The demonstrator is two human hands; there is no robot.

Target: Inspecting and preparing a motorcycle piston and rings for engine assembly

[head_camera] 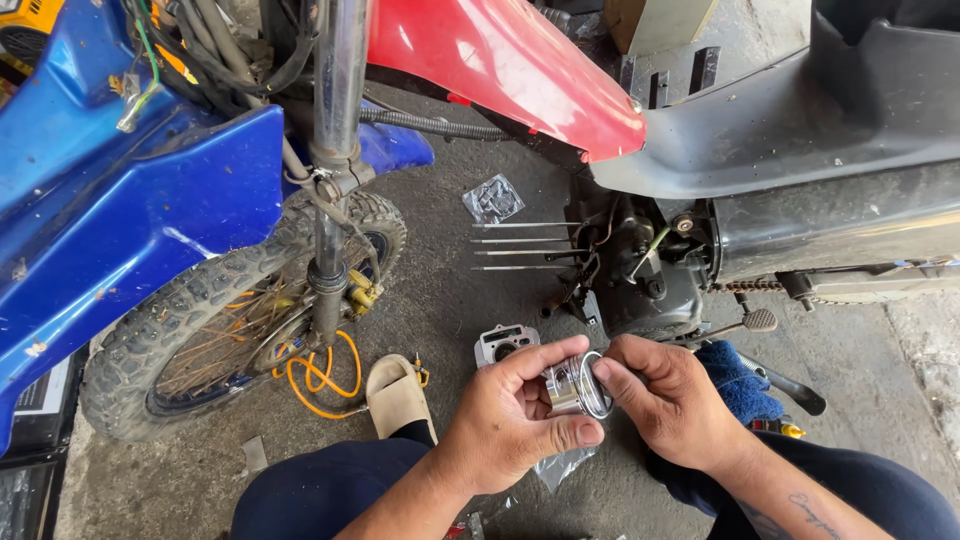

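My left hand (pixel 515 415) grips a shiny metal piston (pixel 570 385), fingers wrapped around its body. My right hand (pixel 670 395) touches the piston's top edge, where a thin ring (pixel 598 380) sits around the crown under its fingertips. Both hands are low in the view, above my knees. Beyond them stands the engine crankcase (pixel 640 270) of a motorbike, with several long bare studs (pixel 520 245) pointing left. A grey cylinder block (pixel 500 342) lies on the concrete just behind my left hand.
A blue motorbike fairing (pixel 130 200) and knobby front wheel (pixel 200 320) fill the left. A red fender (pixel 500 60) and black body panel (pixel 830 130) are overhead. A blue rag (pixel 740 380), an orange cable (pixel 320 375), a beige sandal (pixel 395 395) and a small plastic bag (pixel 493 198) lie on the floor.
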